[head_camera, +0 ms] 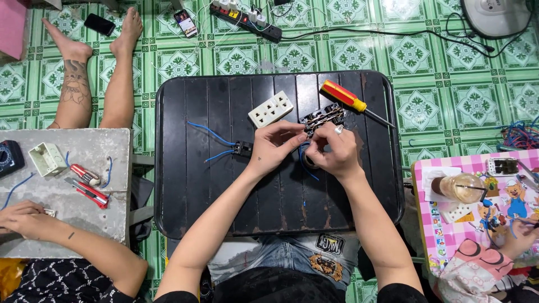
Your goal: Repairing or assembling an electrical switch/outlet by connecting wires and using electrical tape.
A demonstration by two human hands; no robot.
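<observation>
Left hand (273, 147): resting on the black tabletop (185, 185), fingers curled, thumb and forefinger pinching the near end of the socket module (321, 119).
Right hand (331, 151): closing in from the other side, fingertips pressed together around a blue wire (304, 163) just under the module.
Socket module: dark, sitting at the middle of the tabletop, long axis running left-low to right-high, far end pointing toward the screwdriver (352, 102).
Screwdriver: lying just beyond the module, red and yellow handle up-left, tip pointing down-right.
White socket face (271, 109): lying left of the module, tilted the same way.
Small black part (243, 148): touching the left hand, trailing two blue leads leftward.
Neighbours: other people's hands working at a grey table (95, 219) and a pink one (449, 163).
</observation>
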